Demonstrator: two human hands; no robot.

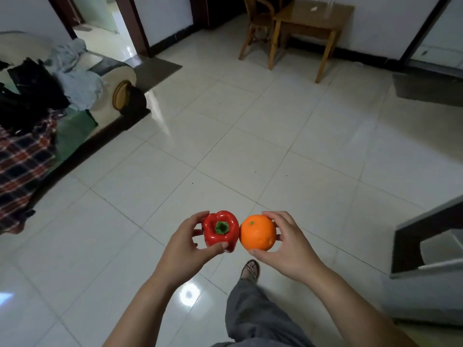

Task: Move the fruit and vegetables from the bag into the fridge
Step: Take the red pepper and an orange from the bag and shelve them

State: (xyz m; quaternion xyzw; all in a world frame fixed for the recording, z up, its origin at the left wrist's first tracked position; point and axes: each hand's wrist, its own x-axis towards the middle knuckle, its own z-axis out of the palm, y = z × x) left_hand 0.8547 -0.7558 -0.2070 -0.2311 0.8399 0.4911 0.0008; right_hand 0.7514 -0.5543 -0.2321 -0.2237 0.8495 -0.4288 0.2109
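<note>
**Q:** What sits in the lower centre of the frame?

**A:** I see both hands raised side by side above the white tiled floor [250,146]. The left hand [190,242] grips a red bell pepper [220,230]. Its thumb lies along the near edge, its fingers curl round the far left side, and the green stem faces the camera. The right hand [288,246] grips an orange [258,232], thumb under the near edge and fingers wrapped over the far right side. Pepper and orange touch, flank to flank, between the two hands.

**Q:** And the surroundings?

**A:** Below the hands I note a grey trouser leg [253,314] ending in a sandalled foot [250,270] on the tiles. At the left edge stands a sofa [125,78] heaped with pale clothes [72,78], with a plaid blanket [22,166] further down. At the upper centre-right, a wooden chair [258,21] is tucked beside a wooden table [313,21] against the wall.
</note>
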